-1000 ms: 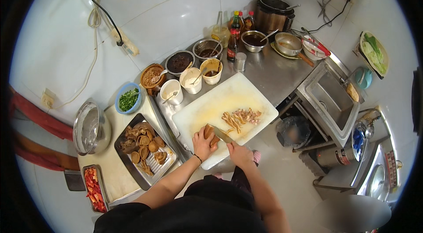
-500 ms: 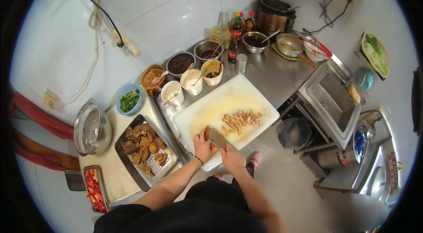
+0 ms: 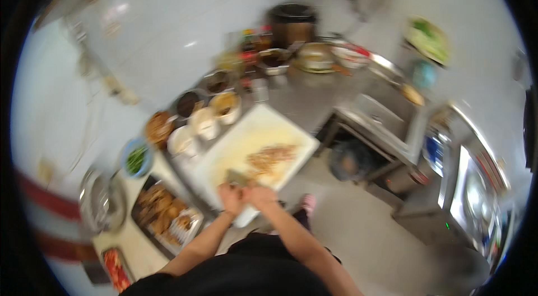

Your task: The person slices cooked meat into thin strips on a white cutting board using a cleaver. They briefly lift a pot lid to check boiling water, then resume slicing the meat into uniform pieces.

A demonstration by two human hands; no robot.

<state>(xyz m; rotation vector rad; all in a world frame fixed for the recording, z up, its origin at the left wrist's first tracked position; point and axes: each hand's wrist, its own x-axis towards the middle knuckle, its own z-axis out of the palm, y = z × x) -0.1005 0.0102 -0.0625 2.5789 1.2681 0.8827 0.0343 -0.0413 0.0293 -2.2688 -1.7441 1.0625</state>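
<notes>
The picture is smeared by motion. Near the close corner of the white cutting board [image 3: 260,119], my right hand [image 3: 262,196] is closed round the handle of a cleaver [image 3: 238,178], whose grey blade lies in front of both hands. Right beside it, almost touching, is my left hand [image 3: 231,196] at the blade's left side; its fingers are too blurred to read. A pile of sliced brownish meat strips [image 3: 270,159] lies on the board beyond the hands. Left of the board, a metal tray [image 3: 188,234] holds brown cooked pieces.
White tubs [image 3: 184,142] and sauce bowls line the board's far left side. A blue bowl of chopped greens [image 3: 136,157], a steel bowl [image 3: 101,201] and a tray of red peppers [image 3: 116,269] stand left. At right is a steel sink [image 3: 386,119]; a dark pot [image 3: 292,21] stands behind.
The view has swung, shifting the counter leftward in the picture and blurring it. My hands have come closer together on the board. The cleaver blade now points up and left, away from the slices.
</notes>
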